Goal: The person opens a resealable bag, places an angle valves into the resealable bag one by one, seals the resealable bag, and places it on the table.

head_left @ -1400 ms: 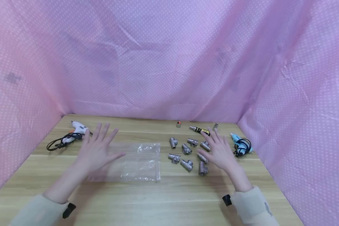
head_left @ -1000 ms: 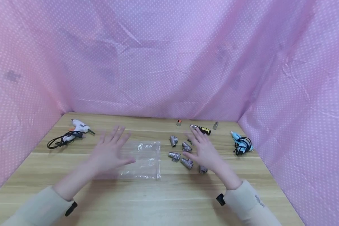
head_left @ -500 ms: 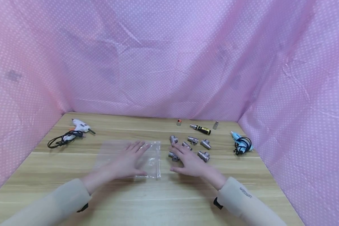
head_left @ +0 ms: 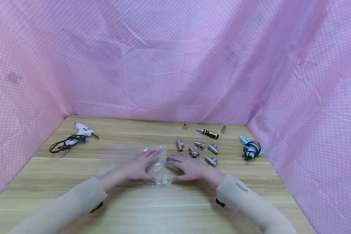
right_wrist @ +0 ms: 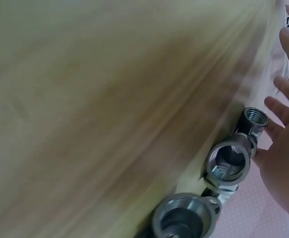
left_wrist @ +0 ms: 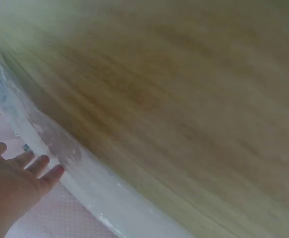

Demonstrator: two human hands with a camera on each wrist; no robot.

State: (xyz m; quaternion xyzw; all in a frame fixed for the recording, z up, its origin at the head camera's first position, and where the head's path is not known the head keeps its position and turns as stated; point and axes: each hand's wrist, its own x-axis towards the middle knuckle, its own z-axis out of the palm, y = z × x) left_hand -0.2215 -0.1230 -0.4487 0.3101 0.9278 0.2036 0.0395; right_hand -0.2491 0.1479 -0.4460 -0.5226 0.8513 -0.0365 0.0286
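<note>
A clear plastic bag (head_left: 120, 156) lies flat on the wooden table (head_left: 175, 208). My left hand (head_left: 144, 165) rests on the bag's right part with straight fingers and holds nothing. My right hand (head_left: 183, 167) lies flat on the table just right of the bag's edge, also with nothing in it. Several metal tee pipe fittings (head_left: 193, 152) lie just beyond its fingers. In the right wrist view, two fittings (right_wrist: 228, 163) sit close to the straight fingers (right_wrist: 283, 111). The left wrist view shows my left hand (left_wrist: 10, 191) over the bag (left_wrist: 80, 181).
A white glue gun (head_left: 81, 131) with a black cord lies at the back left. A blue glue gun (head_left: 248, 145) lies at the right. A black-and-yellow screwdriver (head_left: 208, 132) and two small metal pieces (head_left: 186, 126) sit at the back. Pink dotted cloth (head_left: 175, 65) walls three sides.
Both hands have come inward and down toward the bag's right edge. The left hand now rests on the bag. The right hand has slid left off the fittings.
</note>
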